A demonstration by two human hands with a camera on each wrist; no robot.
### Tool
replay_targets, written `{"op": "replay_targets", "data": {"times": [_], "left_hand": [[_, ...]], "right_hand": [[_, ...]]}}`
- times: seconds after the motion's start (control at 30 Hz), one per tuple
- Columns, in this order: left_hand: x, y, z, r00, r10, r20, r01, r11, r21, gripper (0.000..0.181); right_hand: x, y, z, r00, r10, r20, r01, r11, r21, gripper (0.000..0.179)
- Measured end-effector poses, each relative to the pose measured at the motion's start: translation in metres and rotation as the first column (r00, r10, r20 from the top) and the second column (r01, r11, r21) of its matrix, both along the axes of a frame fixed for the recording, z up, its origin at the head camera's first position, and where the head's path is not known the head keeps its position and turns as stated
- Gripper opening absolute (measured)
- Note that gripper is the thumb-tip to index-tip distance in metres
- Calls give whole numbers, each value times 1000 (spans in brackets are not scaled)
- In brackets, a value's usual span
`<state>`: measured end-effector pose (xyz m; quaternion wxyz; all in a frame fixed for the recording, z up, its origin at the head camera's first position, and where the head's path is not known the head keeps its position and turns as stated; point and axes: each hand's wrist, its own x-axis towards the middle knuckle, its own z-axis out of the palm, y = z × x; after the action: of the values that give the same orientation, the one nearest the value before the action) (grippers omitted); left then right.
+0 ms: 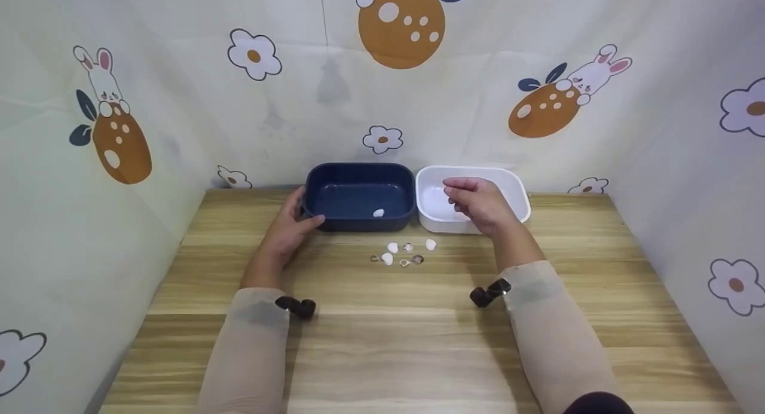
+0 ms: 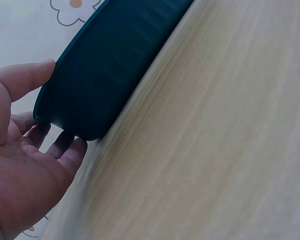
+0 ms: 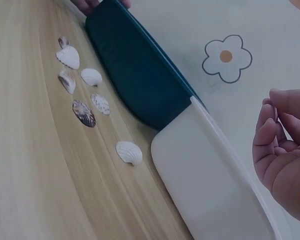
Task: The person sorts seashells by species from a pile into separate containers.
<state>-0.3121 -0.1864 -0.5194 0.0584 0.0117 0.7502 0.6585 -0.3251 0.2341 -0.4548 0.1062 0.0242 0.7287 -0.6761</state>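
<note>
My left hand (image 1: 288,230) grips the left end of a dark blue box (image 1: 360,224), thumb at the rim and fingers against the outer end wall. In the left wrist view, the left hand (image 2: 32,150) shows curled fingers by the box's lower corner. One white seashell (image 1: 379,212) lies inside that box. Over the white box (image 1: 472,224) hovers my right hand (image 1: 478,204), fingers curled and thumb close to the fingertips. I cannot tell whether it pinches something small. Several seashells, including a ribbed white seashell (image 3: 129,152) and a brown-patterned seashell (image 3: 83,113), lie before the boxes.
Both boxes stand side by side at the back of the wooden table (image 1: 382,342). Behind them and along both sides hangs a pale curtain (image 1: 197,121) printed with rabbits and flowers. A small black camera (image 1: 491,293) is worn on the right wrist, another black camera (image 1: 297,307) on the left.
</note>
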Motion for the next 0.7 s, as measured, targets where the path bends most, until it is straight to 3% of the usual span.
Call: {"op": "replay_targets", "data": {"times": [0.23, 0.47, 0.7], "left_hand": [[-2, 0, -4, 1000, -3, -18, 4, 1000, 21, 87], [-3, 0, -2, 1000, -9, -1, 9, 1000, 15, 89], [-2, -1, -1, 1000, -13, 3, 13, 1000, 5, 91]], "right_hand": [[17, -7, 0, 999, 9, -36, -10, 999, -37, 41], [38, -12, -3, 995, 24, -92, -31, 996, -80, 20], [51, -11, -14, 995, 39, -92, -45, 997, -70, 20]]}}
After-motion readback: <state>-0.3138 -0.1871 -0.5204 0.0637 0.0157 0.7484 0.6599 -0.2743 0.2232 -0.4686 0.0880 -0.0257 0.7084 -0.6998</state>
